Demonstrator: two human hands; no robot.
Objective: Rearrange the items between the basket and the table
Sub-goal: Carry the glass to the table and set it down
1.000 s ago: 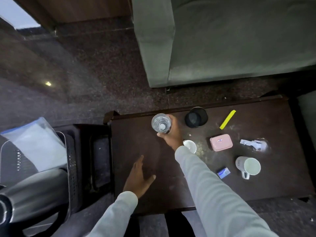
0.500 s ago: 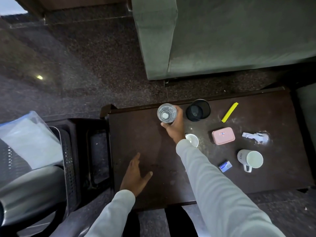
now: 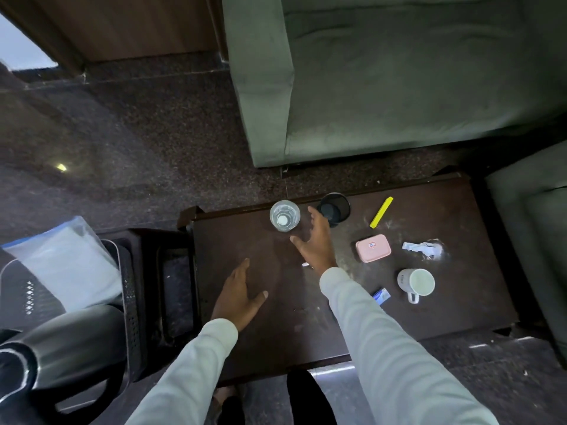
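A clear drinking glass (image 3: 284,215) stands upright near the far edge of the dark wooden table (image 3: 460,308). My right hand (image 3: 316,243) hovers just to its right with fingers spread, apart from the glass. My left hand (image 3: 241,294) lies flat and open on the table's near left part. A black perforated basket (image 3: 130,302) stands at the left, holding a clear plastic bag (image 3: 66,265) and a steel kettle (image 3: 64,351). On the table sit a dark tumbler (image 3: 333,210), a pink box (image 3: 373,248), a white mug (image 3: 416,283) and a yellow stick (image 3: 381,212).
A crumpled white wrapper (image 3: 425,249) and a small blue packet (image 3: 381,296) lie on the table's right part. A small white cup rim (image 3: 305,265) shows under my right wrist. A green sofa (image 3: 399,72) stands beyond the table. A dark stool (image 3: 171,286) sits between basket and table.
My right hand has set the glass down near the table's far edge and let go, drawing back slightly with fingers apart. The left hand has stayed flat on the table.
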